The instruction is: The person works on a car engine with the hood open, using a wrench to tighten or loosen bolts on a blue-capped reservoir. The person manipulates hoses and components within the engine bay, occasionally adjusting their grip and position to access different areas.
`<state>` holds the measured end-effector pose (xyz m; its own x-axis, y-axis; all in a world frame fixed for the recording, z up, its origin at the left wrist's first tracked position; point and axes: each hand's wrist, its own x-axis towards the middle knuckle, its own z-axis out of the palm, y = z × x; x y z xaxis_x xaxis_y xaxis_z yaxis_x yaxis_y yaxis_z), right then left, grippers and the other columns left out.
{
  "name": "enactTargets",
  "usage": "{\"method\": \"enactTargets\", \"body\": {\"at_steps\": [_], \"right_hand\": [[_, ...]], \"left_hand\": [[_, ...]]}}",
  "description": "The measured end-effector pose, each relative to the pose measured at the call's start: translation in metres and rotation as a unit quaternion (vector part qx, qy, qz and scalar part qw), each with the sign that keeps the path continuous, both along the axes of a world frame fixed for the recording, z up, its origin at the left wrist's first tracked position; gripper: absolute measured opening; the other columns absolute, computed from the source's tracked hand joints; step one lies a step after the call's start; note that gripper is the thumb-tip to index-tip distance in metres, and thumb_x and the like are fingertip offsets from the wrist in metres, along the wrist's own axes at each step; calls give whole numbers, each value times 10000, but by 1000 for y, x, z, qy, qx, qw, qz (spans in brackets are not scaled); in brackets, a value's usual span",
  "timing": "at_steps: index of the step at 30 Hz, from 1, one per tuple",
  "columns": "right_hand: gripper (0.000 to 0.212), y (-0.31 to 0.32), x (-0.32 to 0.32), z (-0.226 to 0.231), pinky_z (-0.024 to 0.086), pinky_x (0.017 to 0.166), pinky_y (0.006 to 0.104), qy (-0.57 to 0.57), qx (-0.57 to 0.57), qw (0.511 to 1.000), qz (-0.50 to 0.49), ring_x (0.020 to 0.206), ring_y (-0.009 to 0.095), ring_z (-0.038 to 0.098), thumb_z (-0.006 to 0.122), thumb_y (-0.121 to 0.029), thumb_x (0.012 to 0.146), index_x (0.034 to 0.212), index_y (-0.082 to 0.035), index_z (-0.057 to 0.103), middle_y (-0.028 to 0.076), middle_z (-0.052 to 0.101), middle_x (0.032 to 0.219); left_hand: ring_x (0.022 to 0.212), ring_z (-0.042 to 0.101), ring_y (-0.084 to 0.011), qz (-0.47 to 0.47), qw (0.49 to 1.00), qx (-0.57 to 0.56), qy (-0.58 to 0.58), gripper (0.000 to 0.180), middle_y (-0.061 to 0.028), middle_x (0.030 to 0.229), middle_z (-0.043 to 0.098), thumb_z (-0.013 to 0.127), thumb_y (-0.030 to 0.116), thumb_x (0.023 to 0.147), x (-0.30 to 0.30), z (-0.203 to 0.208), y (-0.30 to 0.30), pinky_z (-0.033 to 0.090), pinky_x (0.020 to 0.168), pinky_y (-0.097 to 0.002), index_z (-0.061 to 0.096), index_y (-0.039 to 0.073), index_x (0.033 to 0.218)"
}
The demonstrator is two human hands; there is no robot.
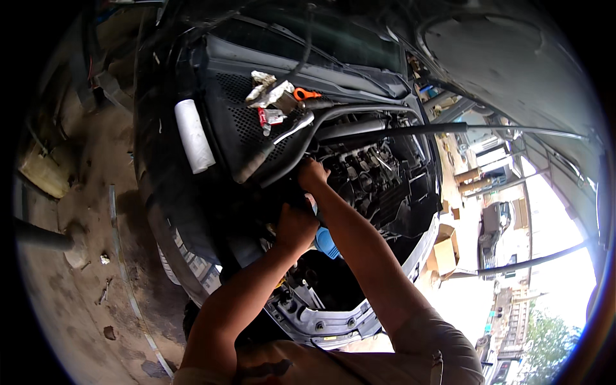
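Both my arms reach into the open engine bay of a dark car. My left hand is low in the bay, curled closed with its fingertips out of sight. Right beside it is a blue cap-like part. Farther in, my right hand is closed next to a thick black hose and the engine. What either hand grips is hidden in shadow. A small pale piece shows between the hands, too little of it to name.
A white roll lies on the left fender. On the cowl rest crumpled paper, an orange-handled tool, a red-and-white packet and a ratchet-like tool. A prop rod crosses at right below the raised hood.
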<state>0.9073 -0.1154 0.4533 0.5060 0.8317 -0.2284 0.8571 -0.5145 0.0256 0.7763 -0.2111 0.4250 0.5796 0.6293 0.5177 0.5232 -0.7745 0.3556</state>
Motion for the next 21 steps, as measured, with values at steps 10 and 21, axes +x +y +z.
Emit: {"method": "enactTargets", "body": {"at_steps": [10,21], "right_hand": [[473,-2,10,-15,267,1100,589,49,48,997,-29,1401,359,357,647,-356,848,1266,-138,614,133,537,1403],[441,-1,7,-3,344,1072,577,82,33,996,-33,1347,370,429,675,-254,814,1203,-49,638,171,596,1314]], "left_hand": [[723,639,-263,-1,994,-3,107,569,-133,807,677,678,234,820,3,-8,-2,419,787,-430,553,-70,1284],[698,623,-238,-17,995,-9,96,589,-89,753,650,711,224,793,-1,-1,-1,414,756,-424,559,-87,1270]]}}
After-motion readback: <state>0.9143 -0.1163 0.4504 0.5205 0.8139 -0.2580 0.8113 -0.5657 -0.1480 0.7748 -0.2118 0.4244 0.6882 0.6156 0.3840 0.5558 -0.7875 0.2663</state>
